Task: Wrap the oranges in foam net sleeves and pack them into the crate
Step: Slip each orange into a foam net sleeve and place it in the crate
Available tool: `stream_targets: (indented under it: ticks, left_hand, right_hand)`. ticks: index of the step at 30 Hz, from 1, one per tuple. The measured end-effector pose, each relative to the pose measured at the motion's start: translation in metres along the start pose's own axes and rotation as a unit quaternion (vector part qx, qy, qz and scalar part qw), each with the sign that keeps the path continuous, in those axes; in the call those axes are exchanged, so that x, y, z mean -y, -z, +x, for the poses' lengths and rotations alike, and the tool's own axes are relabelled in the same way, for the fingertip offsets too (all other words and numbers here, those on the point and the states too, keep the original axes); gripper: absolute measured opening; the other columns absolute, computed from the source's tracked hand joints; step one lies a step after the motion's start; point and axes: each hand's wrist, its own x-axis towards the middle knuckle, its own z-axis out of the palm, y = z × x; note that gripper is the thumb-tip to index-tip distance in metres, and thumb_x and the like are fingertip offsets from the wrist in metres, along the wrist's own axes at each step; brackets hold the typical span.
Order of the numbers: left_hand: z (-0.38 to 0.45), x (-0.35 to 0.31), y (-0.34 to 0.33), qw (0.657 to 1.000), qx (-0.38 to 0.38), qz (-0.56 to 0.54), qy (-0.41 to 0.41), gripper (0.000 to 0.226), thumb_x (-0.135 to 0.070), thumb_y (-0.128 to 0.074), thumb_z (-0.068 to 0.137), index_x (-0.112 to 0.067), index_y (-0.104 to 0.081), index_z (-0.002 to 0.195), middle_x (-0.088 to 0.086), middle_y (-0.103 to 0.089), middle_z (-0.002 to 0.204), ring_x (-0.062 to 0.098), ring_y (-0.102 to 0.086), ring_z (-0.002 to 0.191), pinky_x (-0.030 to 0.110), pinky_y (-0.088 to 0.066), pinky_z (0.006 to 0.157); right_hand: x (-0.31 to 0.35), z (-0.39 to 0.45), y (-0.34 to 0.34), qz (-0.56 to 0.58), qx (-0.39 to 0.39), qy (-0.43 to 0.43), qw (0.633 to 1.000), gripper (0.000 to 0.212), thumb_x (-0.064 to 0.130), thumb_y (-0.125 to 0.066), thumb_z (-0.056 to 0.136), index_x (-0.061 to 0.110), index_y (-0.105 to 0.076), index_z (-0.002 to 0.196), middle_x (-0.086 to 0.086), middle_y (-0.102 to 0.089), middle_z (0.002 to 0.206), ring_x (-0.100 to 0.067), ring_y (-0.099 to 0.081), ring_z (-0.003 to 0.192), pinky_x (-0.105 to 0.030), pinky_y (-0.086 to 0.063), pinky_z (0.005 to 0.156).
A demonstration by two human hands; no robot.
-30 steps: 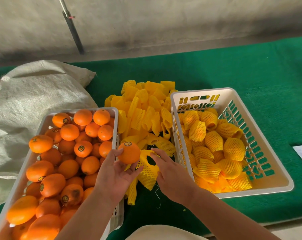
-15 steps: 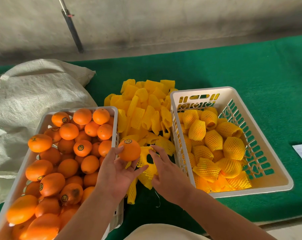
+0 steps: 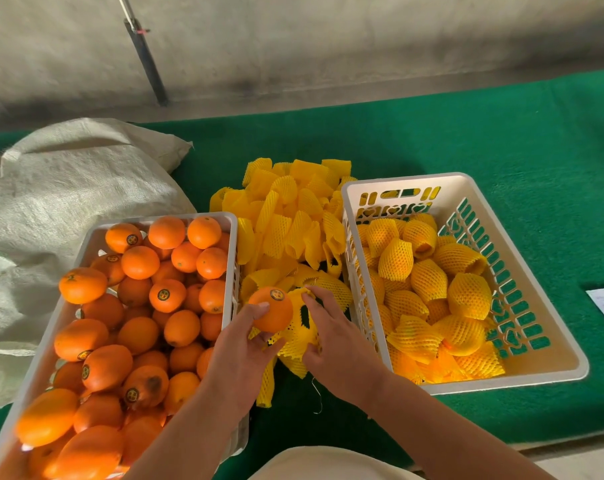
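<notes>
My left fingers (image 3: pixel 259 308) are curled round a bare orange (image 3: pixel 271 308), thumb on its near face, holding it up just beside the inner wall of the crate of loose oranges (image 3: pixel 86 244). My right fingers (image 3: pixel 314 296) reach into a yellow foam net sleeve (image 3: pixel 299 336), thumb below and fingertips above, pinching its mesh and spreading its mouth toward the fruit; fruit and sleeve are touching or nearly so. So I judge I am at the wrapping step, with this orange not yet inside its net. Next I expect to need the mouth stretched wide enough to slide over the orange, my left hand (image 3: pixel 238 355) pushing while my right hand (image 3: pixel 338 341) pulls the mesh along. Behind lies the heap of spare sleeves (image 3: pixel 290 216) on the green tabletop (image 3: pixel 501 140), and to my right the packing crate (image 3: pixel 557 355) already holds many wrapped oranges (image 3: pixel 467 296), with room on top.
</notes>
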Motion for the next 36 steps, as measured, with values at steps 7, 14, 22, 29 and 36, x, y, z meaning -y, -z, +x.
stream_targets:
  ticks: [7, 14, 22, 29, 36]
  left_hand:
    - [-0.006, 0.004, -0.003, 0.971, 0.043, 0.224, -0.075, 0.062, -0.05, -0.088, 0.074, -0.029, -0.068, 0.128, -0.01, -0.073, 0.124, 0.015, -0.069, 0.115, 0.042, -0.054, 0.104]
    - [-0.001, 0.012, -0.001, 0.854, -0.031, 0.475, -0.208, 0.079, -0.051, -0.084, 0.08, -0.027, -0.053, 0.149, -0.016, -0.043, 0.147, 0.008, -0.053, 0.117, 0.021, -0.048, 0.086]
    - [-0.001, 0.018, 0.0, 0.808, -0.076, 0.525, -0.256, 0.078, -0.049, -0.083, 0.082, -0.023, -0.053, 0.149, -0.009, -0.046, 0.147, 0.017, -0.051, 0.13, 0.041, -0.053, 0.106]
    - [0.0, 0.022, 0.002, 0.776, -0.102, 0.542, -0.306, 0.068, -0.049, -0.079, 0.083, -0.022, -0.058, 0.142, -0.006, -0.049, 0.145, 0.013, -0.049, 0.126, 0.021, -0.046, 0.094]
    - [0.005, 0.02, 0.012, 0.782, -0.109, 0.524, -0.32, 0.072, -0.058, -0.073, 0.081, -0.021, -0.058, 0.141, -0.01, -0.047, 0.146, 0.016, -0.052, 0.128, 0.033, -0.054, 0.1]
  right_hand:
    - [-0.002, 0.003, 0.001, 0.014, -0.023, 0.002, 1.0, 0.082, 0.049, -0.056, 0.089, 0.045, -0.011, 0.159, 0.03, -0.003, 0.163, -0.002, -0.055, 0.09, -0.012, -0.045, 0.067]
    - [0.01, 0.0, 0.004, -0.016, -0.051, 0.031, 0.998, 0.078, 0.054, -0.056, 0.094, 0.038, -0.017, 0.159, 0.027, -0.003, 0.165, -0.007, -0.045, 0.128, -0.008, -0.032, 0.092]
    - [0.02, -0.008, -0.002, -0.012, -0.056, 0.038, 0.998, 0.078, 0.046, -0.064, 0.098, 0.039, -0.017, 0.159, 0.027, -0.002, 0.166, -0.017, -0.056, 0.128, -0.002, -0.03, 0.088]
    - [0.037, -0.01, -0.01, -0.027, -0.048, 0.076, 0.996, 0.07, 0.038, -0.057, 0.104, 0.031, -0.016, 0.161, 0.019, -0.002, 0.168, -0.015, -0.063, 0.115, 0.0, -0.032, 0.085]
    - [0.043, -0.013, 0.0, -0.031, -0.023, 0.107, 0.994, 0.063, 0.04, -0.048, 0.105, 0.037, -0.018, 0.161, 0.02, -0.005, 0.166, -0.014, -0.064, 0.104, -0.022, -0.06, 0.084]
